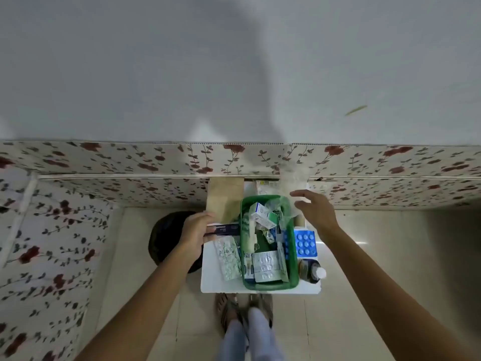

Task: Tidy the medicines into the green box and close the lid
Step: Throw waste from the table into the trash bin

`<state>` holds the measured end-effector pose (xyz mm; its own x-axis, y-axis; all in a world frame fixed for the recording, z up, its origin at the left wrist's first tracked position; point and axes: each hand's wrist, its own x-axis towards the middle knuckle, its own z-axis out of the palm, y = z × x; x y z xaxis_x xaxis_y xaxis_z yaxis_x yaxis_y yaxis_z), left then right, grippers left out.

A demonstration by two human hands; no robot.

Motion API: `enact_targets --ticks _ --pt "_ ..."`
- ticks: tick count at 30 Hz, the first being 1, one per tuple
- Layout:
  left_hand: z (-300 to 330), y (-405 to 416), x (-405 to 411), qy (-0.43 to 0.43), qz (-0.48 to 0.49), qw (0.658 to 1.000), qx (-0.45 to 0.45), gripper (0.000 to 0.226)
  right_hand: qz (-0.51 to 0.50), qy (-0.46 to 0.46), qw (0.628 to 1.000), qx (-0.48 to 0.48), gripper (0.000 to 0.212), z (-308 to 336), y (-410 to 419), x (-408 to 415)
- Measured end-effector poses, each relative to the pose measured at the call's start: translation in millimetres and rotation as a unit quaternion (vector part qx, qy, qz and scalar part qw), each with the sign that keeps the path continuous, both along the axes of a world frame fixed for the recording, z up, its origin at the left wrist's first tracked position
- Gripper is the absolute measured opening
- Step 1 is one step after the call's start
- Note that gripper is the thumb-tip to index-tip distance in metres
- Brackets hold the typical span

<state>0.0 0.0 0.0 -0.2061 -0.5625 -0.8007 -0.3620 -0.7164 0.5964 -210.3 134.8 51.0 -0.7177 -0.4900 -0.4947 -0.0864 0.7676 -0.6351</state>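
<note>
The green box (292, 272) stands open on a small white table (221, 285), filled with blister strips, small cartons and a clear bag. My left hand (195, 231) holds a dark medicine carton (226, 229) just left of the box. My right hand (316, 212) hovers with spread fingers over the box's far right corner, holding nothing. A white blister strip (229, 257) lies on the table left of the box. A blue blister pack (305, 243) and a brown bottle (311, 270) with a white cap sit to its right. No lid is visible.
A tan paper bag (225, 201) stands behind the box against the floral-covered wall. A dark round bin (166, 238) sits on the tiled floor left of the table. My feet (244, 311) are just below the table's near edge.
</note>
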Motion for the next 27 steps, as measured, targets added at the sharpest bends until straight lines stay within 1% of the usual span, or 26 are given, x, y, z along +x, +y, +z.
enact_targets --ticks 1,2,3,4,6,8,11,14,16,19,21,23,25,27 --pt "-9 -6 -6 -0.015 -0.014 0.999 -0.027 0.017 0.035 0.029 0.999 0.015 0.031 -13 -6 -6" --pt "-24 -14 -13 -0.037 -0.026 0.997 -0.056 0.018 0.054 0.044 0.996 0.056 0.034 -28 -13 -14" --pt "-41 -22 -18 -0.055 -0.036 0.995 -0.081 0.023 0.071 0.042 0.993 0.082 0.037 -45 -19 -22" --pt "-52 -29 -21 -0.067 -0.036 0.992 -0.099 0.032 0.088 0.031 0.989 0.115 0.039 -55 -26 -25" --pt "-78 -39 -24 -0.093 -0.035 0.987 -0.124 0.053 0.107 0.031 0.984 0.136 0.042 -69 -33 -27" --pt "-106 -49 -29 -0.117 -0.041 0.983 -0.133 0.061 0.098 0.088 0.986 0.104 0.04 -80 -33 -30" --pt "-136 -61 -37 -0.148 -0.047 0.975 -0.159 0.051 0.055 0.21 0.976 -0.014 0.032 -78 -28 -31" --pt "-136 -64 -44 -0.179 -0.034 0.966 -0.181 0.052 0.042 0.263 0.961 -0.075 0.028 -57 -27 -28" --pt "-128 -62 -46 -0.154 -0.029 0.971 -0.182 0.043 0.044 0.262 0.959 -0.094 0.028 -47 -30 -24" --pt "-107 -59 -41 -0.102 -0.003 0.979 -0.179 0.026 0.037 0.238 0.961 -0.133 0.025 -33 -41 -13" --pt "-86 -57 -32 -0.055 0.019 0.983 -0.175 0.018 0.024 0.214 0.962 -0.167 0.022 -22 -52 -1" --pt "-64 -56 -15 -0.018 0.044 0.983 -0.175 0.014 0.037 0.197 0.961 -0.193 0.023 -15 -65 16" --pt "-44 -56 11 -0.004 0.075 0.98 -0.185 0.01 0.088 0.167 0.963 -0.193 0.032 -15 -81 36" --pt "-34 -58 42 -0.014 0.094 0.974 -0.204 0.009 0.184 0.127 0.959 -0.177 0.051 -21 -100 61"
